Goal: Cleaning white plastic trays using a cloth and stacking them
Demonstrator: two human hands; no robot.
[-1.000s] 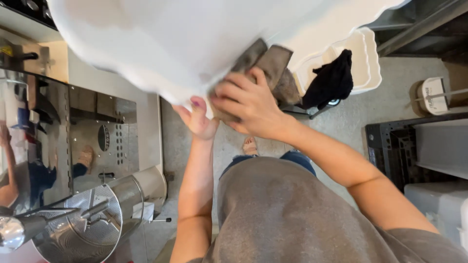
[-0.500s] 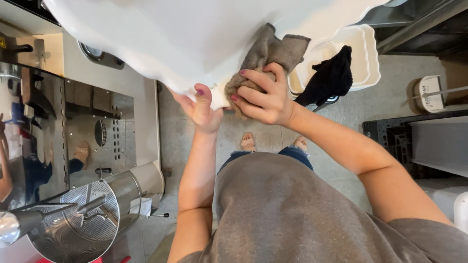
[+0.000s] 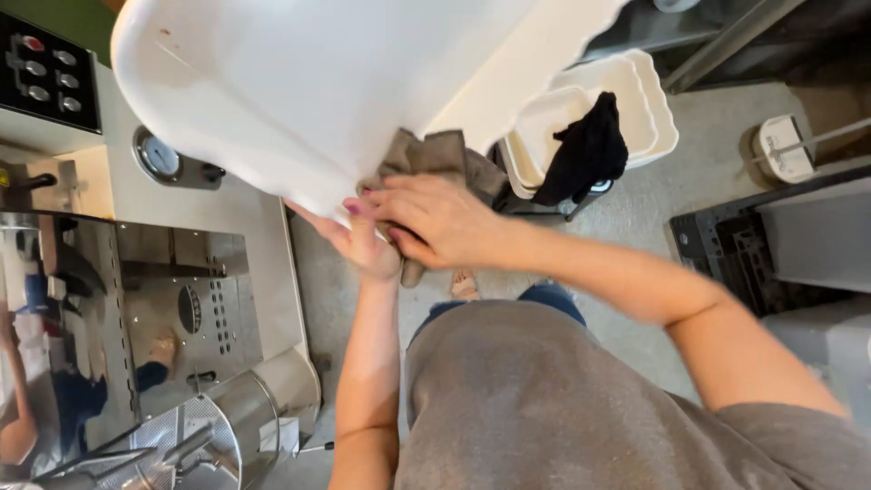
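Tub [image 3: 308, 91], large, white, plastic, held tilted at chest height above a steel machine [image 3: 136, 299] and a concrete floor [image 3: 653, 209]. Left hand [image 3: 358, 238] under the lowest edge of the rim, palm up, fingers curled against the underside; grip partly closed, more a prop than a clamp. Right hand [image 3: 435, 218] laid flat over a grey-brown cloth [image 3: 426, 159], fingers spread and pressed onto the tub wall just beside the left hand; grip open, pinning the cloth rather than enclosing it.

Risks, as judged from this pose:

- Slip of the tub off the left fingers (smooth plastic, single point of support at one edge, bulk of the weight far out to the upper left). Likely landing on the machine's control panel [image 3: 45, 73] and round gauge [image 3: 161, 156] directly beneath.
- Sideways push from the wiping hand against an unclamped rim, enough to rotate the tub out of the prop.
- Loss of the cloth, since only flat pressure keeps it in place; loose end already hanging below the palm.
- Contact of the swinging far rim with the stacked white tubs [image 3: 626, 118] and dark rag [image 3: 590, 145] behind (clearance not discernible).
- Moisture on the plastic: not discernible.
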